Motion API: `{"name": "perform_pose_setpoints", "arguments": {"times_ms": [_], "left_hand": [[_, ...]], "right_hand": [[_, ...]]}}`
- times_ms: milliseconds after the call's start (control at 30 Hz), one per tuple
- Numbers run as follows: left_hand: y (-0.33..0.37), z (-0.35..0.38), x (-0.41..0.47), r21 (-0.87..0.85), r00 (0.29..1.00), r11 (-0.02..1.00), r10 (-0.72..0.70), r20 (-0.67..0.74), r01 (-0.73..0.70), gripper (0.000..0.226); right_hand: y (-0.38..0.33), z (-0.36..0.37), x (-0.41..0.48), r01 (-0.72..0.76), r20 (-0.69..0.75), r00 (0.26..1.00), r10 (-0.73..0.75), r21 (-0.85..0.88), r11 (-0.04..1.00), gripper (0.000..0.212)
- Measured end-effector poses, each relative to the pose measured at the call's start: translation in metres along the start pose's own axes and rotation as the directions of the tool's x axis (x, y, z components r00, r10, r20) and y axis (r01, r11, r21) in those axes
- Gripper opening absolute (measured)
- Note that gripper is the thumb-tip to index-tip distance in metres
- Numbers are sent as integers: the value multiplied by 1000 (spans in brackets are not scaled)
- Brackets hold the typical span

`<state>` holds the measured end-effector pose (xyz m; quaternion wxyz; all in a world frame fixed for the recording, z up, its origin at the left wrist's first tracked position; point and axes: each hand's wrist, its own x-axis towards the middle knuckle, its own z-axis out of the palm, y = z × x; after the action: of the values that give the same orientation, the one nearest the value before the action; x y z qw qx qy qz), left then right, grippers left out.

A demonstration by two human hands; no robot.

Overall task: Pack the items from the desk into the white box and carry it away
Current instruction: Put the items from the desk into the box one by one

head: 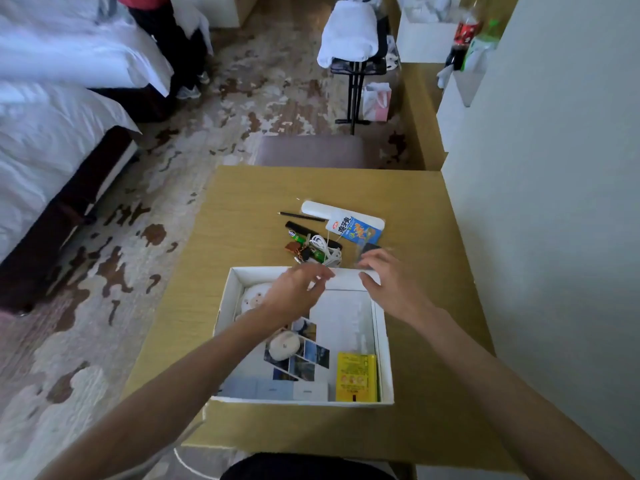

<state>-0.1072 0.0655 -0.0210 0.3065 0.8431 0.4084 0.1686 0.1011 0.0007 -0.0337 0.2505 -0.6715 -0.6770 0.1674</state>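
Note:
The white box (pixel 384 341) sits open on the wooden desk (pixel 433 306). Inside lie a yellow packet (pixel 356 377), a photo sheet (pixel 311 355), a white round case (pixel 284 345) and a pale plush item (pixel 254 297). My left hand (pixel 296 294) hovers over the box's far rim, fingers loosely apart and holding nothing. My right hand (pixel 391 280) reaches past the far right corner, fingertips at a small dark item in a clear wrapper (pixel 369 250); blur hides any grip. Beyond lie a blue snack pack (pixel 355 231), white cable (pixel 327 251), black comb (pixel 310 233), pencil (pixel 301 216) and white case (pixel 313 206).
A brown stool (pixel 311 150) stands just past the desk's far edge. A pale wall (pixel 554 237) runs along the right. Two beds (pixel 52 150) fill the left, with a person (pixel 162 36) standing beside them. A folding stand with a white towel (pixel 349 32) stands farther back.

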Motion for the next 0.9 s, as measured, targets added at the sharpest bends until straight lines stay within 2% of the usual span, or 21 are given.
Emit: {"name": "perform_pose_setpoints", "arguments": {"times_ms": [100,233,333,467,633,733,800,900], "left_hand": [[-22,-27,27,10,994,994,-105,-40,105,22],[-67,-47,64,12,955,956,-293,54,293,23],[-103,-48,88,91,923,935,-352,154,342,23],[-137,-33,116,187,913,960,-262,314,211,34],[-152,-11,148,312,914,946,-47,404,-90,36],[-161,-4,160,377,907,910,-3,421,-172,36],[-169,-2,164,404,897,885,35,440,-232,35],[-182,-3,160,336,903,913,72,424,-230,34]], "right_hand": [[-3,7,32,-22,8,1000,22,-19,1000,15],[-13,26,77,-17,33,999,20,-76,997,14],[-18,50,111,-35,122,991,54,-155,987,15],[-11,79,146,-9,227,969,94,-347,938,17],[-1,104,178,-29,317,922,220,-513,858,16],[4,112,188,-48,379,878,294,-540,840,10],[6,116,192,-71,369,874,317,-548,834,14],[8,121,194,-75,339,883,324,-580,811,21]]}}
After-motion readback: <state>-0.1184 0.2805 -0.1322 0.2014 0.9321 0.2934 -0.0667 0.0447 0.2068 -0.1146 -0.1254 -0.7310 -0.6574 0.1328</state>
